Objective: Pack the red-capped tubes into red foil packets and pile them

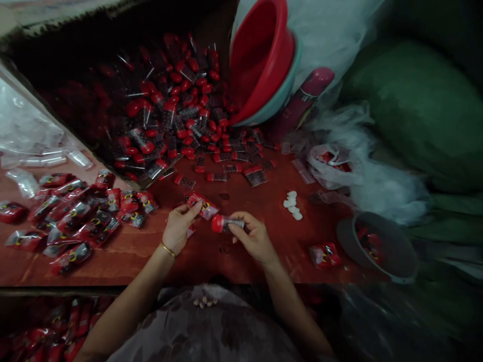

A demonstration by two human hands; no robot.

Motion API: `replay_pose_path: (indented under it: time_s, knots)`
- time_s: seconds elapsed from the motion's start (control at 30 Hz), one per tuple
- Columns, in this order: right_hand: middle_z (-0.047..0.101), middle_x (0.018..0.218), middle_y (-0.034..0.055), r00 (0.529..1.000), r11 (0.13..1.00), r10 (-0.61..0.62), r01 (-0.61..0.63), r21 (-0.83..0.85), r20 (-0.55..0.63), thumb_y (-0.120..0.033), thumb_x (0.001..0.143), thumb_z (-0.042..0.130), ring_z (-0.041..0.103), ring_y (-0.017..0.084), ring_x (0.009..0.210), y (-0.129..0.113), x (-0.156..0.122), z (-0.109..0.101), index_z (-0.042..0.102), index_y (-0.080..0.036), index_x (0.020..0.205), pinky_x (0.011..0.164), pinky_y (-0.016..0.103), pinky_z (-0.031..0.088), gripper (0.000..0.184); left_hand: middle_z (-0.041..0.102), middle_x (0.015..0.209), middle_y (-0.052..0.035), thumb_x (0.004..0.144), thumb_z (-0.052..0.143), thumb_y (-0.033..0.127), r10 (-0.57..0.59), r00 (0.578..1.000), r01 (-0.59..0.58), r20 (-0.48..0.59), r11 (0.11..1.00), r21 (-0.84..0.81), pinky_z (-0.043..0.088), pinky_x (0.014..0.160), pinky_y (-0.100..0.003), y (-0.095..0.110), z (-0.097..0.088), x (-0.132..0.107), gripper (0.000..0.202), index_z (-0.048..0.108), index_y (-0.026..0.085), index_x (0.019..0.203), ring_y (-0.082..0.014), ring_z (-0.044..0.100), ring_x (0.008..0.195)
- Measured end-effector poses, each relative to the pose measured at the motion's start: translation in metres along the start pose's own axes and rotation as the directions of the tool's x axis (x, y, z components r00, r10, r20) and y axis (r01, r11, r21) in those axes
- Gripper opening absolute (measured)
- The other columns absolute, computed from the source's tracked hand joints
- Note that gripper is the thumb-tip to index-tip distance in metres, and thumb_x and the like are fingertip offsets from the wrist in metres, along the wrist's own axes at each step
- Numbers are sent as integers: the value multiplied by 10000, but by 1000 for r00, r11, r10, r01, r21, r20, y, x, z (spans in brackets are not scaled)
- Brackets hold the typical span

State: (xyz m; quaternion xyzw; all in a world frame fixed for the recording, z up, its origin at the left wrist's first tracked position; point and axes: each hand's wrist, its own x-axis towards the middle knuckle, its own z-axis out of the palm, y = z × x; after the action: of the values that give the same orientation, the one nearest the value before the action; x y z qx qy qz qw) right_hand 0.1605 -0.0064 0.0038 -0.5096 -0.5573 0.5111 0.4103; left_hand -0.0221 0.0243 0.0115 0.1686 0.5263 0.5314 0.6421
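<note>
at far l., a pile of small red-and-black packets in shiny clear film [81, 216] lies on the red-brown table [132, 256]; these look done, i think, but exact no. is not countable. below the table edge, more red packets [68, 324] are dim & cut off by the frame. next, an open brown cardboard box [64, 128] holds many loose clear plastic tubes w/ red rounded caps [188, 128]; prob. these are the work left. its back corner is too dark to read. in the middle, the l. hand [176, 227] pinches one flat red printed packet [207, 207]; if its end is open, cannot tell. the r. hand [256, 242], near but apart, is clamped on one red-capped clear tube [225, 223], partly hidden by fingers. at r., contents of the round grey plastic bowl [409, 259] are blurred.
</note>
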Motion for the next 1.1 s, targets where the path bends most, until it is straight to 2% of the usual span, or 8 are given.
replay_pose_path:
  time_s: [0.27, 0.43, 0.53, 0.6, 0.77, 0.9, 1.0, 1.1]
  knots:
    - [521, 526, -67, 991, 1000, -3, 3, -3, -137, -397, 790, 570, 505, 88, 413, 7, 5, 21, 547, -193, 867, 434, 198, 390, 219, 705, 740, -29, 492, 827, 358, 92, 989, -89, 117, 996, -27, 493, 692, -251, -9, 0, -5, 363, 705, 131, 748, -118, 616, 659]
    - [507, 467, -78, 983, 999, -24, 32, 41, -182, -399, 825, 541, 484, 90, 388, 6, 5, 34, 523, -196, 871, 437, 201, 382, 208, 657, 633, -2, 510, 820, 335, 82, 987, -88, 141, 995, 39, 435, 576, -207, -18, 5, -7, 305, 684, 123, 683, -80, 546, 556]
    - [504, 486, -80, 956, 998, -56, 60, 3, -288, -396, 837, 535, 495, 88, 392, 10, 6, 44, 516, -200, 875, 440, 201, 395, 201, 590, 524, 30, 489, 828, 322, 63, 993, -62, 99, 998, -7, 397, 526, -202, -23, 10, -7, 292, 652, 128, 619, -65, 493, 491]
    - [517, 526, -76, 944, 998, -69, 66, -21, -322, -401, 838, 535, 506, 84, 398, 13, 6, 50, 512, -204, 899, 438, 199, 408, 208, 593, 529, 30, 462, 837, 311, 34, 997, -31, 74, 999, -44, 399, 532, -201, -24, 13, -7, 302, 638, 133, 604, -67, 504, 502]
    - [546, 595, -58, 973, 998, -13, 28, 61, -232, -424, 840, 521, 456, 56, 357, 13, 7, 57, 504, -201, 865, 355, 176, 352, 225, 662, 658, -9, 528, 809, 345, 39, 986, -26, 159, 996, -85, 448, 622, -217, -29, 12, -8, 296, 680, 134, 691, -94, 573, 603]
    - [486, 552, -80, 975, 972, 79, -29, 233, -206, -441, 834, 518, 387, 42, 330, 11, 11, 58, 502, -199, 835, 329, 169, 294, 242, 663, 649, -9, 571, 785, 367, 54, 971, -61, 232, 998, 22, 443, 572, -213, -32, 10, -6, 282, 698, 134, 703, -91, 556, 564]
    - [554, 667, -49, 983, 948, 77, -20, 317, -167, -439, 836, 508, 443, 47, 393, 10, 11, 57, 501, -206, 867, 389, 179, 367, 235, 606, 559, 12, 577, 773, 403, 40, 967, -56, 250, 997, 57, 413, 483, -203, -27, 9, -4, 299, 678, 131, 657, -78, 506, 494]
    - [612, 795, -14, 1000, 943, 6, 0, 333, -15, -425, 837, 503, 529, 63, 475, 9, 10, 53, 499, -212, 920, 517, 210, 456, 229, 564, 518, 28, 559, 778, 425, 61, 983, -65, 171, 998, 18, 375, 424, -184, -22, 11, -3, 329, 650, 129, 627, -62, 468, 456]
